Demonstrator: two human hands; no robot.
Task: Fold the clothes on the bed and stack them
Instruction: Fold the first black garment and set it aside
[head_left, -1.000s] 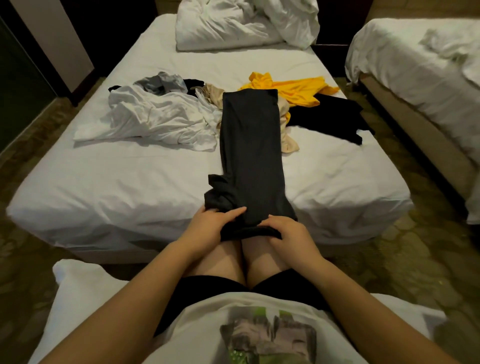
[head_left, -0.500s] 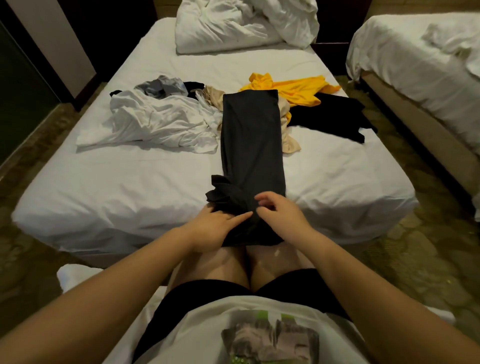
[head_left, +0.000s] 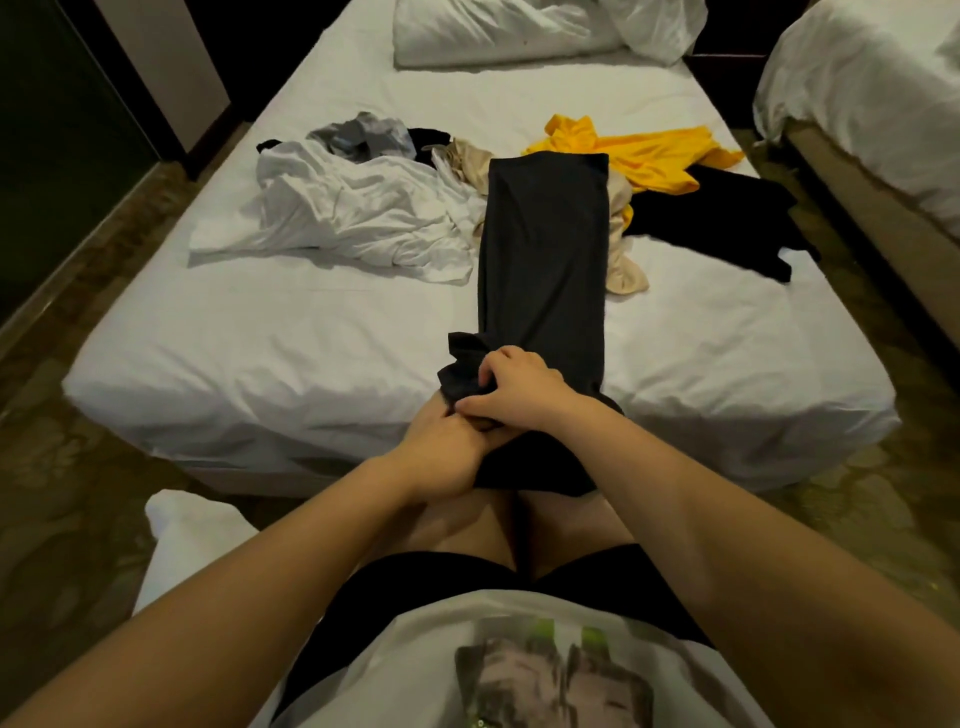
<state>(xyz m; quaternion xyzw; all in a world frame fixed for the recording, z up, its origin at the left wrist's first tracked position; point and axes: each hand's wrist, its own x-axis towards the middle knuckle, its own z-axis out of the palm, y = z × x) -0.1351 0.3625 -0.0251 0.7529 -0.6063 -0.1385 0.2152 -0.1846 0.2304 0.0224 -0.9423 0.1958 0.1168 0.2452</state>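
Bedroom viewed from above and in front: white-sheeted bed filling the middle of the frame, crumpled white bedding at its far end, top centre. Edge of a second bed at upper right; dim patterned floor on either side.

Dark grey garment laid as a long narrow strip down the centre of the bed. Far end resting on the beige garment and meeting the yellow garment; near end hanging over the mattress edge toward the person's knees. Small bunched part of the strip at its lower left corner, centre of frame.

Right hand on that bunched part, fingers curled over the cloth and thumb pressed against it, gripping the fabric. Left hand just below, partly under the right wrist, lying against the near end of the strip. Fingers of the left hand hidden, so grip on the cloth not determinable.

Unfolded clothes across the upper half of the bed: white garment left of the strip, reaching its left edge. Grey garment behind the white one. Black garment right of the strip, just beside the yellow one.
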